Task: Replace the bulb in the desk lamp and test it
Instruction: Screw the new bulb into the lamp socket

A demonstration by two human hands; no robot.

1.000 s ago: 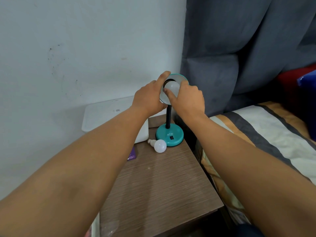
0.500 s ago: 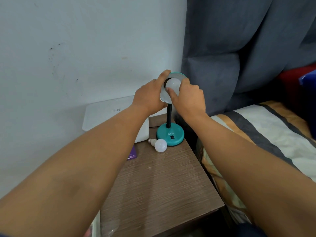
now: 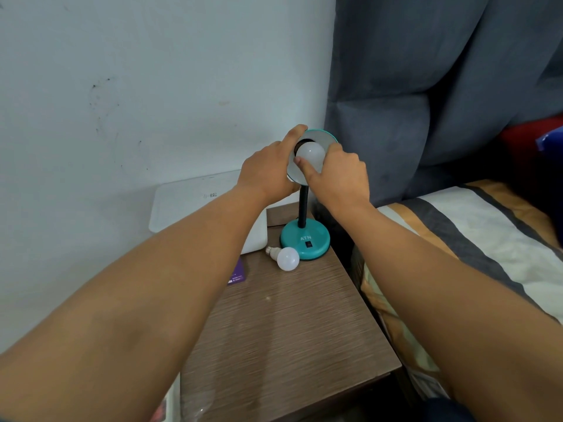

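Note:
A teal desk lamp stands at the back of the wooden bedside table, its round base (image 3: 305,240) bearing a black switch and a black flexible neck. My left hand (image 3: 268,172) grips the left rim of the lamp shade (image 3: 324,138). My right hand (image 3: 338,178) holds a white bulb (image 3: 310,153) seated in the shade's socket, thumb and fingers around it. A second white bulb (image 3: 286,257) lies loose on the table, touching the front left of the base.
A white flat box (image 3: 195,199) leans against the wall behind the table (image 3: 289,324). A purple card (image 3: 237,274) lies by my left forearm. A bed with a striped cover (image 3: 475,239) and a grey curtain sit to the right.
My right hand's fingers have shifted a little around the bulb in the shade, thumb now lower left. The lamp, left hand and loose bulb stay put.

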